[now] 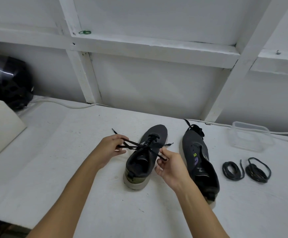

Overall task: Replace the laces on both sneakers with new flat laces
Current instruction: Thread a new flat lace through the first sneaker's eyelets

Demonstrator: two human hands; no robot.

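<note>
A dark grey sneaker [144, 162] with an olive heel stands on the white table, toe pointing away. A flat black lace [136, 146] is threaded through it and its two ends cross over the tongue. My left hand [109, 149] pinches one end out to the left. My right hand [169, 166] pinches the other end beside the shoe's right side. A second dark sneaker [199, 162] lies to the right, tilted on its side, with a loose flat black lace [197, 129] bunched at its toe. Two coiled round dark laces [232, 170] [257, 170] lie further right.
A clear plastic container [250, 136] stands at the back right of the table [62, 169]. A cream-coloured object [0, 127] and a black helmet [7, 81] sit at the far left. A white cable [67, 104] runs along the wall's foot.
</note>
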